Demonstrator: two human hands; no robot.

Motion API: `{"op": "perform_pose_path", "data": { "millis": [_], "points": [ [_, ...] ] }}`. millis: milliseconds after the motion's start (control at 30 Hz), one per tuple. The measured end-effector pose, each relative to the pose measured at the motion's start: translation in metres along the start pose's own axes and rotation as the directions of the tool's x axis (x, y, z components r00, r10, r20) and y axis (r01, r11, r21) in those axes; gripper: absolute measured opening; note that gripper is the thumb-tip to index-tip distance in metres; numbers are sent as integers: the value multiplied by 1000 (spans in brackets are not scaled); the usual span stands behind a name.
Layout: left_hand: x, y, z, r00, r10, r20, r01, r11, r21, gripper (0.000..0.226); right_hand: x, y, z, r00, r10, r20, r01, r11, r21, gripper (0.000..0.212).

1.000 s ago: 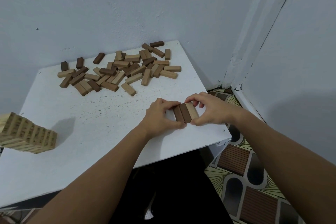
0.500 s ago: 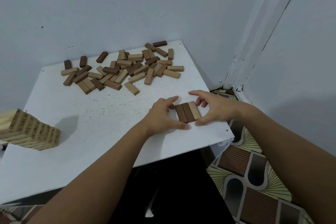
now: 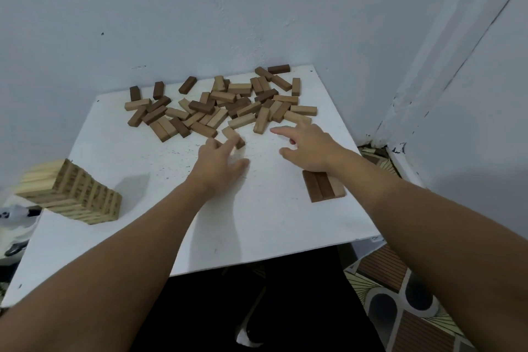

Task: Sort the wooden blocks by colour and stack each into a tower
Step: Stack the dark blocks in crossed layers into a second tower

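A heap of loose wooden blocks [image 3: 228, 106], light and dark brown, lies along the far side of the white table [image 3: 257, 226]. A flat row of three blocks [image 3: 320, 190], two dark and one light, sits near the right edge, partly under my right forearm. My left hand [image 3: 221, 160] stretches toward the heap, its fingertips at a light block [image 3: 230, 134] on the heap's near edge; whether they touch it I cannot tell. My right hand [image 3: 307, 144] reaches with fingers spread toward the heap's right end and holds nothing.
A stacked tower of light blocks [image 3: 77, 194] stands at the table's left edge. Walls meet in a corner at the back right. Patterned floor tiles [image 3: 405, 303] show past the table's front right corner.
Both hands let go of the row of three blocks and moved forward toward the heap. The row stays where it was laid. The camera tilted a little.
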State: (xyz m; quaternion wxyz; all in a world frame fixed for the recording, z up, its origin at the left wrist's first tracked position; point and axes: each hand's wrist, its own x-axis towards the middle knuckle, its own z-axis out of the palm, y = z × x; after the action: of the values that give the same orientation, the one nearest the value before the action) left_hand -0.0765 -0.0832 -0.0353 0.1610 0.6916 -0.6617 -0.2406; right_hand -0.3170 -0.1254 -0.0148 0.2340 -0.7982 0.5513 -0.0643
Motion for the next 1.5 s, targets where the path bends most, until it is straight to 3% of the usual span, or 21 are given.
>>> {"op": "perform_pose_path", "data": {
  "millis": [100, 233, 333, 467, 633, 800, 867, 1000, 1133, 1233, 1500],
  "points": [
    [-4, -4, 6, 997, 49, -58, -48, 999, 19, 48, 18, -22, 11, 999, 12, -30, -14, 997, -81, 59],
    [-15, -14, 19, 975, 130, -182, -131, 991, 8, 37, 32, -37, 19, 996, 23, -82, -34, 990, -137, 65],
    [-17, -16, 24, 947, 169, -274, -181, 983, -17, 25, 36, -38, 25, 993, 4, -116, -27, 980, -198, 52],
    [-16, -18, 24, 934, 161, -319, -196, 977, -82, 22, 30, -35, 33, 973, -133, -188, 93, 974, -207, 34],
    [-17, -17, 25, 930, 156, -332, -202, 973, -108, 45, 23, -37, 37, 972, -187, -145, 187, 982, -17, 35],
    [-16, -13, 25, 924, 165, -346, -207, 975, -86, 33, 21, -43, 33, 973, -213, -94, 232, 904, 360, 33],
    [-16, -14, 25, 926, 157, -343, -199, 976, -90, 36, 26, -45, 34, 976, -180, -125, 214, 898, 384, 37],
    [-16, -18, 27, 911, 183, -370, -223, 973, -67, 39, 44, -38, 35, 949, -87, -303, 108, 993, 54, 45],
    [-17, -17, 26, 915, 175, -363, -221, 971, -88, 34, 59, -30, 35, 990, -12, -140, -19, 977, -214, 61],
    [-16, -19, 28, 927, 150, -345, -201, 973, -117, 37, 63, -30, 36, 994, 10, -105, -40, 956, -289, 56],
    [-13, -19, 22, 951, 90, -296, -151, 969, -194, 38, 50, -37, 41, 949, -106, -298, -9, 933, -361, 46]
  ]
}}
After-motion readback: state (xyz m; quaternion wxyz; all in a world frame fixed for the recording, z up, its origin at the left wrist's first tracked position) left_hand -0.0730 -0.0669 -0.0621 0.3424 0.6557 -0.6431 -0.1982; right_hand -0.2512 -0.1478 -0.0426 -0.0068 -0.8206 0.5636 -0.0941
